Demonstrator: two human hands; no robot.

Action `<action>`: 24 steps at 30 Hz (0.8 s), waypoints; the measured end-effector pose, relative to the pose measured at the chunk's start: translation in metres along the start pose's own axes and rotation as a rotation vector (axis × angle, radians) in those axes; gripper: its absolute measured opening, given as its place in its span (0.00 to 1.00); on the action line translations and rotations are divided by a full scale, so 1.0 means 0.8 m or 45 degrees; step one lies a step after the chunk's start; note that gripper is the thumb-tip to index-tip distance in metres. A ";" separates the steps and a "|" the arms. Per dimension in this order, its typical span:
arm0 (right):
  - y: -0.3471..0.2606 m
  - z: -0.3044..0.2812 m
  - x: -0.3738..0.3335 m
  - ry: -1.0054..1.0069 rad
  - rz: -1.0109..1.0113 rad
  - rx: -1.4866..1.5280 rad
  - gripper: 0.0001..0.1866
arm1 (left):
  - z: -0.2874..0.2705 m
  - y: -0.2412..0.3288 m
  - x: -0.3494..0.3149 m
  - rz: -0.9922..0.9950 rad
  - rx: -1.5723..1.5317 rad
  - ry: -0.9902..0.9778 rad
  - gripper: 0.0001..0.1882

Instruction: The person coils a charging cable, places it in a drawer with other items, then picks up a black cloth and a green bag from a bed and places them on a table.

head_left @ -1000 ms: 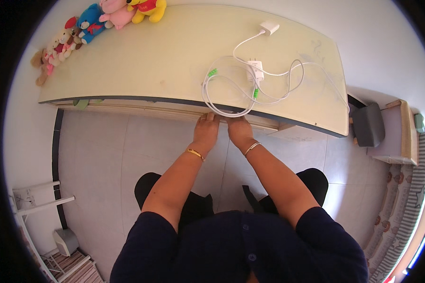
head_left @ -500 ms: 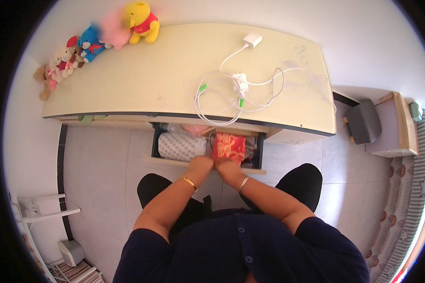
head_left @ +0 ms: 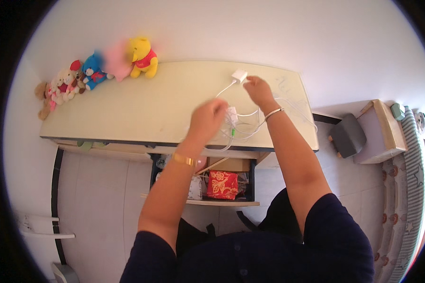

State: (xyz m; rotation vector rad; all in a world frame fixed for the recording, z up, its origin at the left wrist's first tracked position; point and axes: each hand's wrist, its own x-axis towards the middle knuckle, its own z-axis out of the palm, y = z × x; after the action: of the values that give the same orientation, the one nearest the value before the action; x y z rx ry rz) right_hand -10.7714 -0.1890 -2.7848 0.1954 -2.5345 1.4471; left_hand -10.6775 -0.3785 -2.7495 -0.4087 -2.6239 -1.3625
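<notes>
On the cream tabletop lie two white power adapters with looped white cable. My right hand [head_left: 259, 89] reaches to the farther adapter [head_left: 239, 76], its thumb and forefinger apart at that adapter's right side; whether they touch it I cannot tell. Over the coils, my left hand [head_left: 208, 119] hovers with loosely curved, slightly blurred fingers, just left of the nearer adapter [head_left: 232, 114]. Nothing shows in either hand. The white cable [head_left: 245, 133] is partly hidden by my left hand and right wrist; a green tie [head_left: 233, 132] sits on it.
Below the table's front edge an open drawer [head_left: 222, 203] holds a red patterned cloth pouch [head_left: 223, 185] and a white patterned bundle [head_left: 195, 187]. Plush toys [head_left: 95, 70] line the table's far left. A grey stool [head_left: 348, 136] stands at the right.
Both hands have left the drawer front and moved up over the tabletop to the adapters and cable. The drawer stands further out, and the view has shifted.
</notes>
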 end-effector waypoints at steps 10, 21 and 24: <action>0.036 -0.234 -0.178 -0.133 -0.087 0.356 0.10 | 0.193 -0.013 0.279 -0.277 0.876 -0.094 0.18; 0.112 -0.394 -0.173 -0.131 0.154 0.581 0.09 | 0.354 0.137 0.272 -0.202 0.850 -0.168 0.14; 0.131 -0.396 -0.167 -0.171 0.129 0.632 0.11 | 0.361 0.139 0.290 -0.294 0.950 -0.264 0.16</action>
State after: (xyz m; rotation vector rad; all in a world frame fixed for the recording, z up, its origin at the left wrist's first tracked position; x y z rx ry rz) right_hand -10.6270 0.1381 -2.7492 0.2511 -2.2584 2.1514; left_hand -10.8676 -0.0424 -2.7682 -0.1415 -3.1597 -0.3033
